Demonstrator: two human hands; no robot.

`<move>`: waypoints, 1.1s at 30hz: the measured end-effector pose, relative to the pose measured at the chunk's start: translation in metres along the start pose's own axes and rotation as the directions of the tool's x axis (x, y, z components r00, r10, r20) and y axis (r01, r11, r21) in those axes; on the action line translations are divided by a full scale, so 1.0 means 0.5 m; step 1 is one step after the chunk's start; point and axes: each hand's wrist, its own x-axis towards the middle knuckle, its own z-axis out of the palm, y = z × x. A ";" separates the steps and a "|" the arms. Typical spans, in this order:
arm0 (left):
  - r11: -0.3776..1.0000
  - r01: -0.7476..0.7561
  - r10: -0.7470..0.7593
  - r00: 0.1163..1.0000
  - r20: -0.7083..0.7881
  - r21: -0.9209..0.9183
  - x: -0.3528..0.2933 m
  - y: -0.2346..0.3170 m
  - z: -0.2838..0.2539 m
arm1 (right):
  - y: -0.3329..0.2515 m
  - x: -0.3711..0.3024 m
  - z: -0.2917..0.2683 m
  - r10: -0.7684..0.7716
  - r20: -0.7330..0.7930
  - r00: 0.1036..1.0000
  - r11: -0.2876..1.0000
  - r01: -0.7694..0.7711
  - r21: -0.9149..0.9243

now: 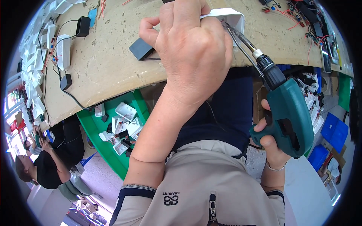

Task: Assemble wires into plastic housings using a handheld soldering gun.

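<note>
My right hand (274, 145) is wrapped around the grip of a dark green soldering gun (296, 113). The gun's metal tip and thin feed tube point up and left into the opening of a white plastic case (238, 20) at the table's far middle. At the case's left side is my left hand (192, 49), with its fingers curled and pressed on it. The back of that hand hides most fingertips and the near part of the case. Left of the wrist lies a small black box (141, 49) with a black cable.
The worn tabletop (113, 52) holds black boxes (83, 26) on cables, another white case (63, 52) and red-wired circuit boards (277, 8). Below its edge stands a green crate (103, 156) of white cases. A co-worker (52, 162) sits at left; blue bins (335, 130) are at right.
</note>
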 end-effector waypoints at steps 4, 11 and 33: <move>1.000 0.005 -0.005 1.000 0.011 0.013 0.003 0.002 -0.004 | 0.003 -0.002 0.005 -0.014 -0.019 1.000 1.000 0.014 0.020; 1.000 -0.020 0.020 1.000 0.005 0.010 0.000 -0.002 -0.004 | 0.003 0.008 0.010 -0.024 -0.007 1.000 0.998 0.025 0.050; 1.000 0.003 -0.003 1.000 0.015 -0.004 0.000 -0.003 -0.007 | -0.014 0.012 0.011 0.037 0.048 0.998 0.993 -0.043 0.113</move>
